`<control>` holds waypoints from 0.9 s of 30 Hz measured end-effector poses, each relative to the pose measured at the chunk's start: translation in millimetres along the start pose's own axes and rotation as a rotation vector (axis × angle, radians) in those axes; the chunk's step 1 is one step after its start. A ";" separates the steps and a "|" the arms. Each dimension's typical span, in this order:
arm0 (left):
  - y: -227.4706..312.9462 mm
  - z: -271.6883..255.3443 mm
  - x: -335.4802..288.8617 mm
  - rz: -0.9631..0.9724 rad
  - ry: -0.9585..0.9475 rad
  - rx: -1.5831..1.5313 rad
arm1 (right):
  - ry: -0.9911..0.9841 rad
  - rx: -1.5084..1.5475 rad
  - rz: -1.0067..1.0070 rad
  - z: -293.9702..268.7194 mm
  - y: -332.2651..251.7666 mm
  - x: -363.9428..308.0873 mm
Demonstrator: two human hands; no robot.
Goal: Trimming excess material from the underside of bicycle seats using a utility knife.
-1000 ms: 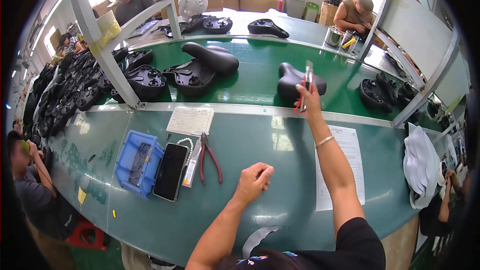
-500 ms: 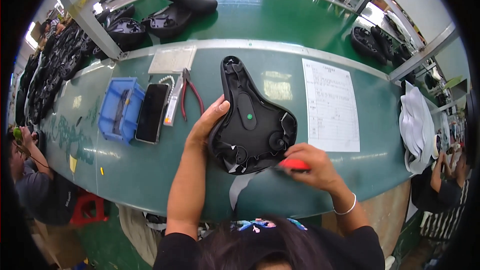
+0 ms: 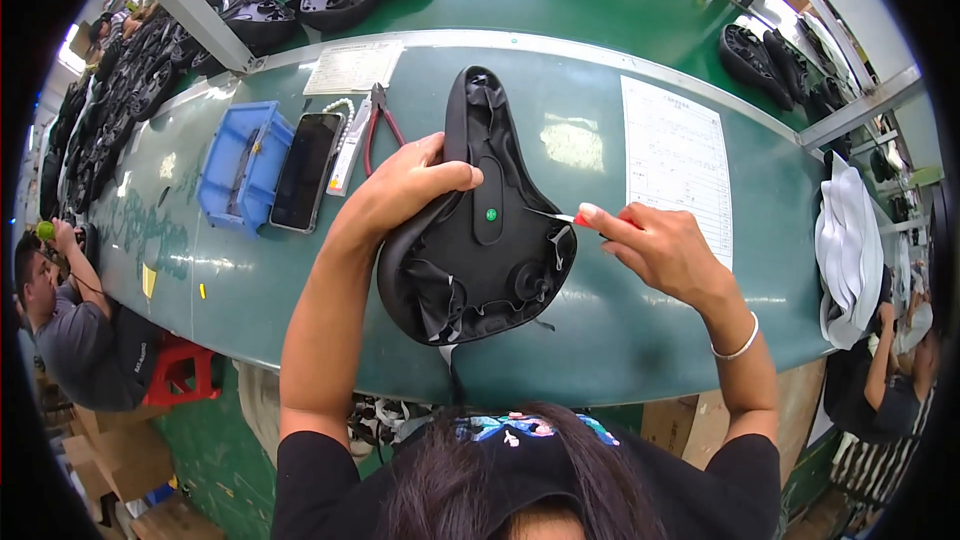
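Observation:
A black bicycle saddle (image 3: pixel 458 270) is held underside up over the green bench, its narrow nose pointing away from me. A green round sticker (image 3: pixel 491 214) marks its middle. My left hand (image 3: pixel 415 185) grips the left edge, thumb lying over the rim onto the underside. In my right hand (image 3: pixel 665 250) is a knife (image 3: pixel 552 214) with a red handle, mostly hidden by my fingers. Its thin blade points left, with the tip at the saddle's right inner rim; whether it touches I cannot tell. Loose cover edges stick up around the wide end.
Left of the saddle lie a blue bin (image 3: pixel 242 165), a black phone (image 3: pixel 308 175) and red-handled pliers (image 3: pixel 378 125). A printed sheet (image 3: pixel 680 170) lies to the right, near stacked white pieces (image 3: pixel 848 250). More saddles (image 3: pixel 340 0) stand beyond the bench's far rail. Co-workers sit at both sides.
My left hand has turned and tilted the saddle. My right hand has carried the knife from the wide end up to the right side. The grey strip below the saddle is mostly out of view.

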State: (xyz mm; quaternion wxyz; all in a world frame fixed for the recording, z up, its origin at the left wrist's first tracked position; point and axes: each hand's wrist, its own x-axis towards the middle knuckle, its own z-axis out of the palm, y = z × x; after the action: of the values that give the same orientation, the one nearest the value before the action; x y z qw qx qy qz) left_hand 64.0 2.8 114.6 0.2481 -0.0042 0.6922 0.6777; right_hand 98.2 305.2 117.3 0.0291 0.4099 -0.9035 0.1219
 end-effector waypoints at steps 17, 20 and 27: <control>-106.9 10.9 -72.6 0.112 0.522 -0.267 | 0.182 0.460 0.538 61.8 -99.7 -68.5; -96.4 17.1 -80.7 0.263 0.843 0.479 | 0.236 0.833 0.836 40.8 -102.6 -64.2; -48.5 80.6 -33.3 0.533 0.260 1.279 | 0.456 0.720 0.641 41.8 -92.1 -60.1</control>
State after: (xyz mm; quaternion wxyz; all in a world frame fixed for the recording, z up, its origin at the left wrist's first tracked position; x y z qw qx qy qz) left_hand 136.9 63.6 84.2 -0.0573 0.2312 0.9563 0.1697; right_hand 208.8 280.7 85.8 0.0437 0.0604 -0.8552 0.5130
